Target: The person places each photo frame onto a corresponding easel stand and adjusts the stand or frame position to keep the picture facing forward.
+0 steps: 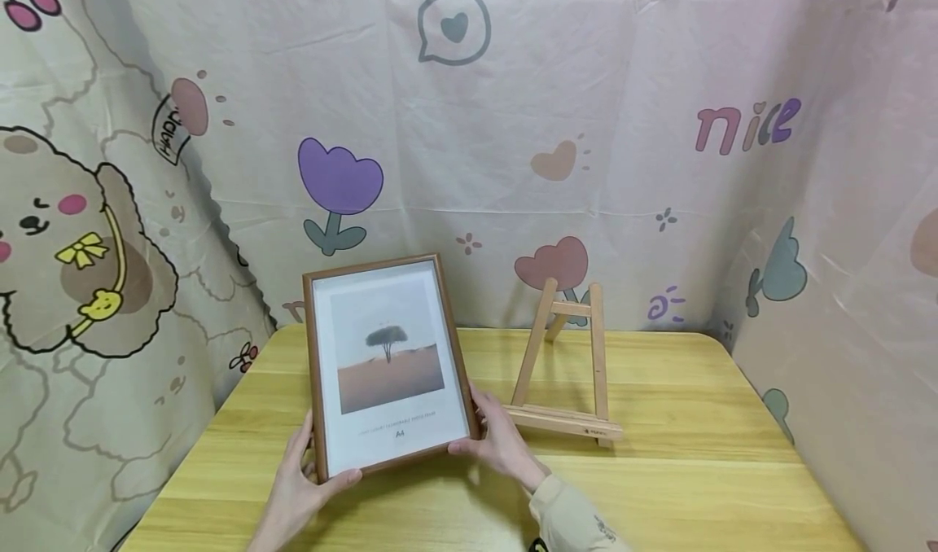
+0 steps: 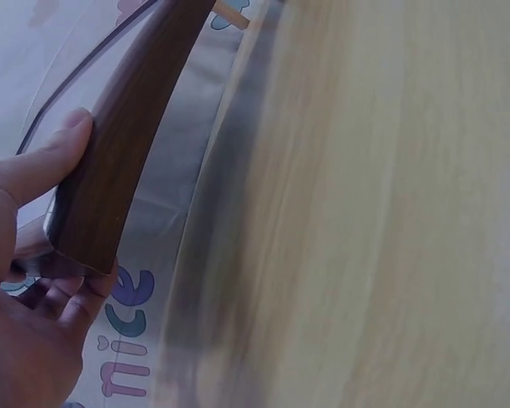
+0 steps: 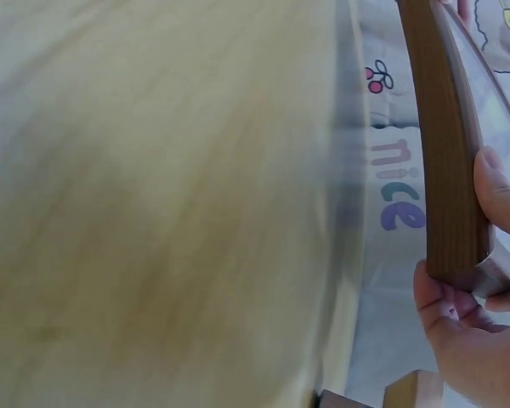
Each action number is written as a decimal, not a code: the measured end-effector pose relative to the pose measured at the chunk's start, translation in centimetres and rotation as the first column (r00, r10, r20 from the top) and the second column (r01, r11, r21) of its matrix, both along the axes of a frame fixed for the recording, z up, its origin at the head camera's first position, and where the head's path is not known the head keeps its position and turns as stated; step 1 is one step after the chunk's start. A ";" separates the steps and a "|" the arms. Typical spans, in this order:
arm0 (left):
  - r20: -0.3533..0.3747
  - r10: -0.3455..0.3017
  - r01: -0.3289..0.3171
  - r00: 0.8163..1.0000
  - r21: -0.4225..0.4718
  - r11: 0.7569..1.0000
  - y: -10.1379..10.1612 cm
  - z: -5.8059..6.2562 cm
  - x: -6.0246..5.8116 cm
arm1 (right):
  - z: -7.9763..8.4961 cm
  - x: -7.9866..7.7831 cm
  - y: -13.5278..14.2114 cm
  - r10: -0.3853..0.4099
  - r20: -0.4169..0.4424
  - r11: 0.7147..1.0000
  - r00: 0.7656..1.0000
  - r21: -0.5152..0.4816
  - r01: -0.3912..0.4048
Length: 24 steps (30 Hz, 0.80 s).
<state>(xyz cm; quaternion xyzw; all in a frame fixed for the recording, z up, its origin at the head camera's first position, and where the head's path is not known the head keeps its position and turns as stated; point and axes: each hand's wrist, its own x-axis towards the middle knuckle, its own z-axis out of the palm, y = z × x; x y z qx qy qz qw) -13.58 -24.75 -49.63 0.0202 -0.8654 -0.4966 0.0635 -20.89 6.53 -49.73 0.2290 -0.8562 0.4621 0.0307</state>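
Note:
A brown wooden picture frame (image 1: 388,357) with a lone-tree print and "A4" lettering is held up over the table, face toward me and leaning slightly left. My left hand (image 1: 293,487) grips its lower left corner. In the left wrist view that thumb lies on the front of the frame (image 2: 123,161), with the fingers curled behind. At the lower right corner my right hand (image 1: 506,446) holds it too; the right wrist view shows its thumb on the face and fingers behind the frame (image 3: 450,153). A small wooden easel (image 1: 599,365) stands just right of that hand.
The wood-grain table (image 1: 696,422) extends on both sides of the frame. A pale cloth (image 1: 630,88) printed with flowers, hearts and the word "nice" hangs behind the table and along its sides. The easel's front ledge (image 1: 564,422) reaches close to my right wrist.

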 end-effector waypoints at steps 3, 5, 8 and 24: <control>-0.030 0.012 -0.012 0.999 0.002 1.000 0.3 0.2 0.0 | 0.4 -0.1 0.1 -0.003 -0.006 1.000 1.000 -0.002 0.003; -0.051 0.027 -0.028 0.998 -0.013 1.000 0.5 0.3 -0.1 | 0.6 -0.1 0.2 0.000 0.000 1.000 1.000 -0.013 0.000; -0.073 0.053 -0.057 0.996 -0.048 0.997 0.8 0.5 -0.1 | 0.8 0.0 0.4 0.011 0.020 0.999 1.000 -0.041 -0.010; -0.223 0.037 -0.051 0.974 -0.059 0.997 2.6 1.7 -0.6 | 1.7 0.4 2.1 -0.079 -0.045 0.996 0.996 -0.049 0.077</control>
